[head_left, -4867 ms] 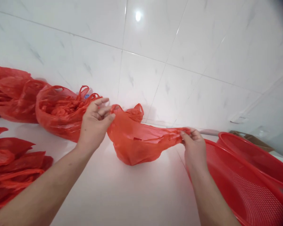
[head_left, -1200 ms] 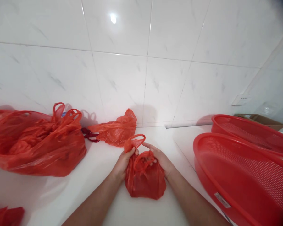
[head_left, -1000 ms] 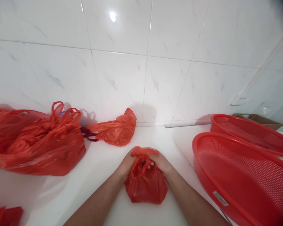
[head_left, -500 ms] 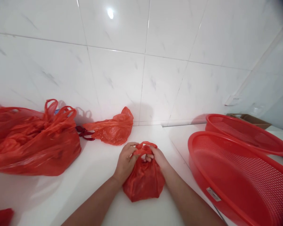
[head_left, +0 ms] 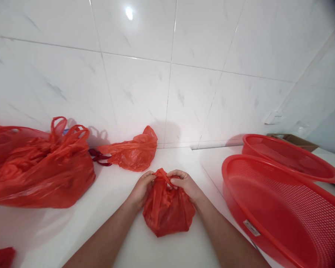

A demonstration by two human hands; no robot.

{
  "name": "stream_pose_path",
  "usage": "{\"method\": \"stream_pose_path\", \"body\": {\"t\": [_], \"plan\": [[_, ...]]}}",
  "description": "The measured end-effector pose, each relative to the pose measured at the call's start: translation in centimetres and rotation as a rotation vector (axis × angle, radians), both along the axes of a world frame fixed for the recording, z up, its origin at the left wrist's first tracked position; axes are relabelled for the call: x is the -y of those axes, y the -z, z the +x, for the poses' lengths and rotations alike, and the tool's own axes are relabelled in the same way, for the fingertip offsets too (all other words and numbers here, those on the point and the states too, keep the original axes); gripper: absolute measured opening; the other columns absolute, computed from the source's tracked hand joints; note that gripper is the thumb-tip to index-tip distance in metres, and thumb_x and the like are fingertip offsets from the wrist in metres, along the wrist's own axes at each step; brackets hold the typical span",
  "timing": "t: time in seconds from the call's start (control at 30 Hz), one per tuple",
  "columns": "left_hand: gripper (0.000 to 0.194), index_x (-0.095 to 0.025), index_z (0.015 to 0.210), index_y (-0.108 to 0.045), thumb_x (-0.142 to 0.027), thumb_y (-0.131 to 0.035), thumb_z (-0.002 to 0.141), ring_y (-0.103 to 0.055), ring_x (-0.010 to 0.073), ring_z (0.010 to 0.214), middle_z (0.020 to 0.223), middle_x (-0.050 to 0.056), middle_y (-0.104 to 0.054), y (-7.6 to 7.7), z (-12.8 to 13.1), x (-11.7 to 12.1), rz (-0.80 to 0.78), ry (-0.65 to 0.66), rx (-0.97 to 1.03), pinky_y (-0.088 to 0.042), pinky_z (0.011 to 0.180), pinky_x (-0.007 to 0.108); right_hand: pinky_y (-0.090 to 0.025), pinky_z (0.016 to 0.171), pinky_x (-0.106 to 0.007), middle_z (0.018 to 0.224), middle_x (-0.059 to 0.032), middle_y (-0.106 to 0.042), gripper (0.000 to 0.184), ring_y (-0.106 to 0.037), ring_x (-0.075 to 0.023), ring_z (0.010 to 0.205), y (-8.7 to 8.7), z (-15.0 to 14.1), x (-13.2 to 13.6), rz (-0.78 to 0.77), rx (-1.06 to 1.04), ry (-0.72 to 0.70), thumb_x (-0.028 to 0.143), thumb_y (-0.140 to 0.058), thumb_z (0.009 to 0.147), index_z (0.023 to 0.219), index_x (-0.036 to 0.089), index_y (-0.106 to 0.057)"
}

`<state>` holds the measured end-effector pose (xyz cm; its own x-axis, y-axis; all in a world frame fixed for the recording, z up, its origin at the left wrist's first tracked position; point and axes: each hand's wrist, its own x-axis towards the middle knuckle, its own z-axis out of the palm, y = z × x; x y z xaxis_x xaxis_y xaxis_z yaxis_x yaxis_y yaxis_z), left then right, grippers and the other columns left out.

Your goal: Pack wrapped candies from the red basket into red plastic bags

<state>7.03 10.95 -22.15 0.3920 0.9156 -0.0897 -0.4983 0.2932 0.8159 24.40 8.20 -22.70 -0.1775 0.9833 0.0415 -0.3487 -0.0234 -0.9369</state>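
Observation:
A small red plastic bag (head_left: 170,212) stands on the white table in front of me, bulging at the bottom, its contents hidden. At its gathered top, my left hand (head_left: 143,186) pinches one handle between thumb and fingers. My right hand (head_left: 184,183) grips the other side of the top, where the handles cross. Just behind it, close to the wall, lies a crumpled red plastic bag (head_left: 134,152) with a dark red strap (head_left: 100,156) at its left end.
A large red bag (head_left: 69,175) filled with crumpled red bags sits at the left. Two red mesh baskets (head_left: 257,201) stand at the right, a cardboard box (head_left: 298,142) behind them. A tiled wall (head_left: 136,93) bounds the back. Red plastic (head_left: 1,257) shows at the lower left corner.
Earlier my hands stretched a loose red bag wide apart. Now a small filled bag stands between them, and over the last second they have brought its handles together and crossed them on top.

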Motion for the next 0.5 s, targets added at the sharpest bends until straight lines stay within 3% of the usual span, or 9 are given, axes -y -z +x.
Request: {"method": "stream_pose_path", "body": {"t": [0.1, 0.23, 0.33, 0.43, 0.5], "plan": [[0.017, -0.017, 0.069, -0.053, -0.022, -0.069, 0.07, -0.058, 0.0132, 0.059, 0.067, -0.002, -0.061, 0.0, 0.1, 0.1, 0.06, -0.004, 0.017, -0.045, 0.06, 0.025, -0.043, 0.061, -0.027, 0.069, 0.0038, -0.062, 0.041, -0.055, -0.0135, 0.059, 0.3, -0.2, -0.3, 0.046, 0.242, 0.184, 0.015, -0.065, 0.064, 0.104, 0.025, -0.064], [0.017, -0.017, 0.067, -0.055, -0.02, -0.071, 0.068, -0.061, 0.0155, 0.075, 0.093, 0.003, -0.065, -0.5, 0.7, 0.9, 0.23, 0.005, -0.08, -0.046, 0.07, 0.027, -0.041, 0.063, -0.027, 0.069, 0.0031, -0.062, 0.026, -0.053, -0.0144, 0.063, 0.9, 0.1, -1.1, 0.095, 0.377, 0.43, 0.012, -0.056, 0.064, 0.083, 0.025, -0.069], [0.012, -0.018, 0.065, -0.058, -0.02, -0.069, 0.069, -0.059, 0.0199, 0.094, 0.108, 0.005, -0.062, -0.8, 1.2, 1.6, 0.424, -0.044, -0.325, -0.044, 0.08, 0.028, -0.039, 0.059, -0.026, 0.064, 0.0032, -0.062, 0.03, -0.051, -0.0141, 0.058, 1.0, 0.9, -1.4, 0.079, 0.319, 0.384, 0.013, -0.052, 0.063, 0.085, 0.024, -0.07], [0.009, -0.021, 0.064, -0.061, -0.019, -0.066, 0.071, -0.055, 0.0211, 0.102, 0.107, 0.004, -0.06, -0.7, 1.4, 2.0, 0.576, -0.128, -0.508, -0.041, 0.089, 0.028, -0.036, 0.053, -0.025, 0.054, 0.0037, -0.058, 0.033, -0.048, -0.0131, 0.05, 0.7, 1.7, -1.2, 0.04, 0.241, 0.263, 0.012, -0.053, 0.059, 0.086, 0.02, -0.07], [0.01, -0.022, 0.064, -0.061, -0.018, -0.064, 0.072, -0.054, 0.0212, 0.102, 0.105, 0.004, -0.06, -0.6, 1.4, 1.9, 0.635, -0.161, -0.566, -0.04, 0.09, 0.028, -0.04, 0.056, -0.025, 0.061, 0.0009, -0.062, 0.028, -0.053, -0.0141, 0.056, 0.6, 2.0, -1.0, 0.019, 0.163, 0.207, 0.016, -0.056, 0.06, 0.085, 0.018, -0.069]]}}
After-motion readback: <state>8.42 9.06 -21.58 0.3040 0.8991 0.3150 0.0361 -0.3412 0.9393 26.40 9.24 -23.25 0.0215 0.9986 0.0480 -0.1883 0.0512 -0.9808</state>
